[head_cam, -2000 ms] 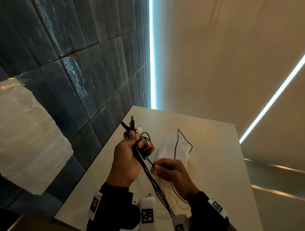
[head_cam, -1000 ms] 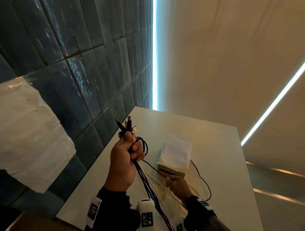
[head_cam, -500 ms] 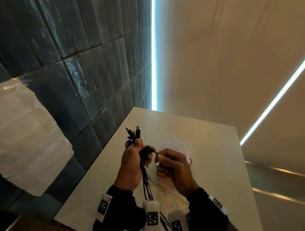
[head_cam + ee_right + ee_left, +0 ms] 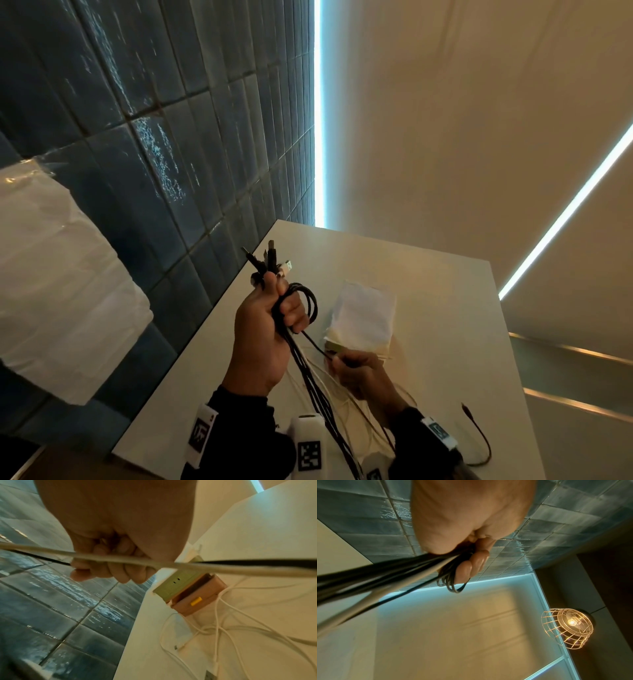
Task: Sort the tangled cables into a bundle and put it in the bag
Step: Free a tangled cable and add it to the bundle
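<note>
My left hand [image 4: 274, 318] is raised above the table and grips a bundle of black cables [image 4: 301, 363]. Their plugs [image 4: 270, 260] stick up out of the fist and a few loops [image 4: 310, 301] hang by the fingers [image 4: 467, 568]. A thin black cable [image 4: 317, 346] runs from those loops down to my right hand [image 4: 352, 370], which pinches it low over the table, next to the bag. The white bag [image 4: 366, 315] lies flat on the table. In the right wrist view the fingers [image 4: 109, 569] curl round the thin black cable [image 4: 257, 562], and a white cable [image 4: 214, 568] crosses in front.
Loose white cables [image 4: 223, 622] sprawl on the white table [image 4: 428, 274] near me. A green and pink box-like thing [image 4: 188, 588] lies under the bag's near edge. A thin cable end [image 4: 476, 431] curls at the right. Blue tiled wall [image 4: 171, 137] borders the table's left side.
My right hand has dropped from beside the left fist down and right toward the bag's near edge, drawing the thin black cable out. The left hand stays raised with the bundle.
</note>
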